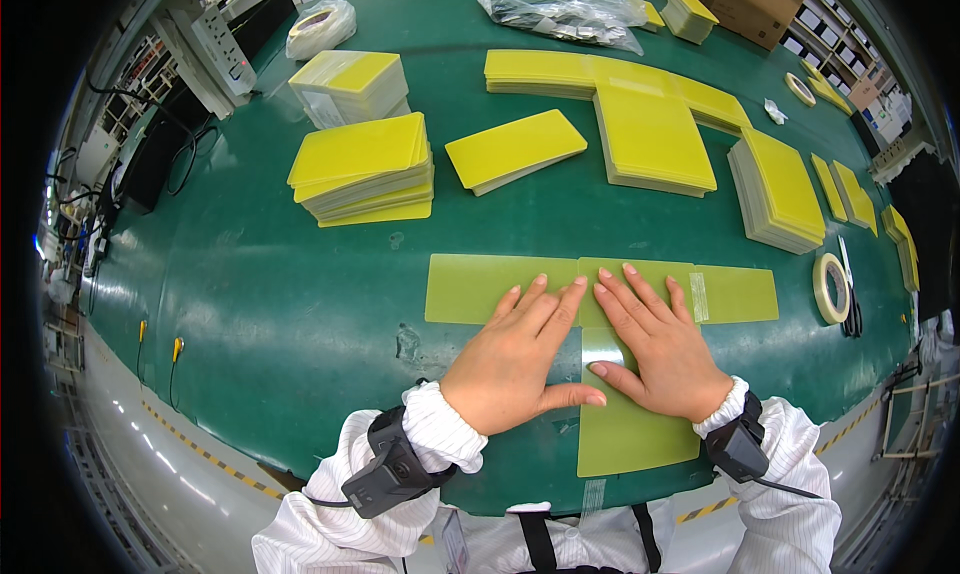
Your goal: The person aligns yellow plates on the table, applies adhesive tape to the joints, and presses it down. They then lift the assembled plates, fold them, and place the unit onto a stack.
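Thin yellow-green sheets lie edge to edge in a T shape on the green table. My left hand [518, 362] rests flat, fingers spread, with its fingertips on the left sheet [475, 289] close to the seam. On the other side of that seam, my right hand [665, 352] presses its open fingers on the middle sheet, its palm over the lower sheet [635, 439]. A strip of clear tape [699, 296] spans the joint between the middle sheet and the right sheet [745, 294]. Neither hand grips anything; the sheet surfaces under the palms are hidden.
Stacks of yellow sheets [362, 164] stand across the far side of the green table [250, 284]. A tape roll [830, 288] and scissors [852, 309] lie at the right. Another tape strip [593, 497] hangs at the near edge. Farther back are a plastic bag [565, 9] and a cardboard box [750, 4].
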Available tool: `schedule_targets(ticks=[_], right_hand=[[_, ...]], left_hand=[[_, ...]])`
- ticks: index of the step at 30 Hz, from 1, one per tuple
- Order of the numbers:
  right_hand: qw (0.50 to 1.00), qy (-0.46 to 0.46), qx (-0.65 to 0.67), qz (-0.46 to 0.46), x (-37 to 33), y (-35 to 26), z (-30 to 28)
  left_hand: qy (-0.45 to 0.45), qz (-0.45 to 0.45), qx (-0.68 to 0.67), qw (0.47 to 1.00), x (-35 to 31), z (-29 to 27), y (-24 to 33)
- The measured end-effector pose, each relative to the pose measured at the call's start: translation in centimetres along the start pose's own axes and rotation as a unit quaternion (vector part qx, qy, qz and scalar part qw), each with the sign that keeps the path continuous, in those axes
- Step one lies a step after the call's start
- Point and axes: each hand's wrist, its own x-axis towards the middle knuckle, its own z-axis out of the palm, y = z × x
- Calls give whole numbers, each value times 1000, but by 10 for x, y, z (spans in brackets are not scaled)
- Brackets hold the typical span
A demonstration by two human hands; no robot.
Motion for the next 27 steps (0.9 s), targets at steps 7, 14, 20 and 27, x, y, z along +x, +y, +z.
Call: schedule_targets(ticks=[7,14,20,27], right_hand=[[1000,-2,-1,0,0,1,0],[997,-24,80,5,10,12,-7],[992,28,120,6,42,11,-9],[979,34,201,4,49,18,-3]], left_hand=[[12,12,33,999,-2,5,-1],[18,3,36,999,-1,6,0],[25,-1,23,999,-3,4,0],[39,3,6,999,-1,7,1]])
